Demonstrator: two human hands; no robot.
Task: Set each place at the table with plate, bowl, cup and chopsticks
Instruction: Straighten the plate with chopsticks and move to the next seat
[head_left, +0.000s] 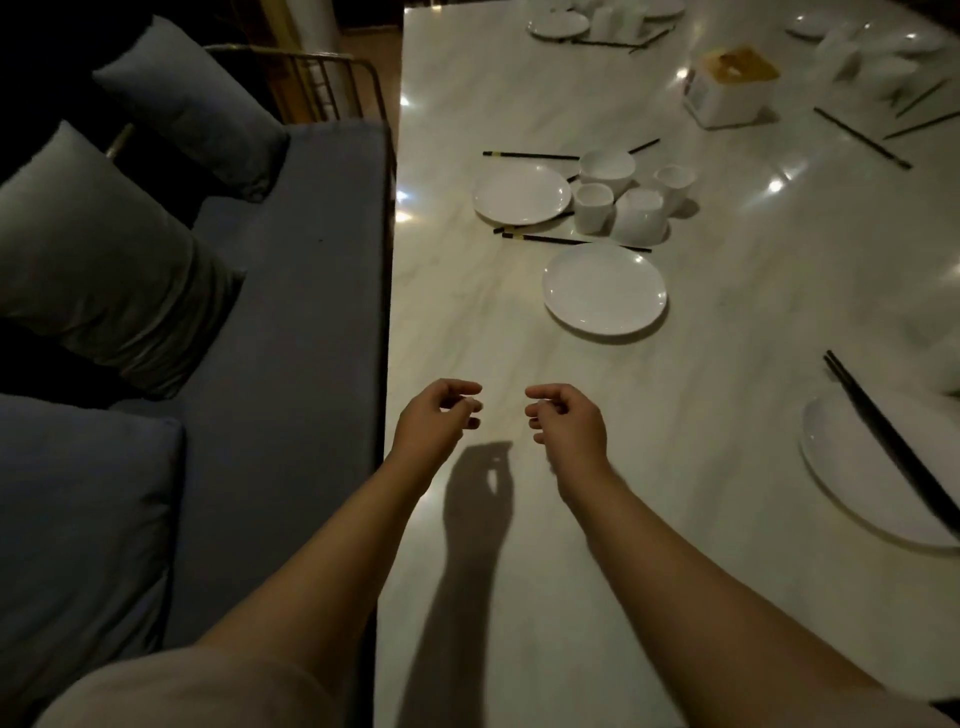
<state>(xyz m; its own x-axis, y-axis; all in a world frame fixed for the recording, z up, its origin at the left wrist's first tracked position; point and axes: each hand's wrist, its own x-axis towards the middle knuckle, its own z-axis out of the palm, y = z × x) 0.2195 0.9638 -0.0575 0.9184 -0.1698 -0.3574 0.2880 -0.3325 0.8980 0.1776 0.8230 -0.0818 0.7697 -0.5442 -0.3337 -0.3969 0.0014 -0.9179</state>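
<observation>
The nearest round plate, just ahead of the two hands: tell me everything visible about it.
The plate is plain white, round and shallow, glossy like glazed ceramic or melamine, with small light glints near its rim. It lies flat, right way up and empty on the pale marble-look table, beyond both hands, which do not touch it. A pair of dark chopsticks lies just past its far edge, apparently not touching it.

Two bare forearms ran up from the bottom of the frame, ending in a left hand (439, 415) and a right hand (566, 418) without rings, watch or gloves, while a pale beige short sleeve (171, 686) covered the lower-left upper arm.
</observation>
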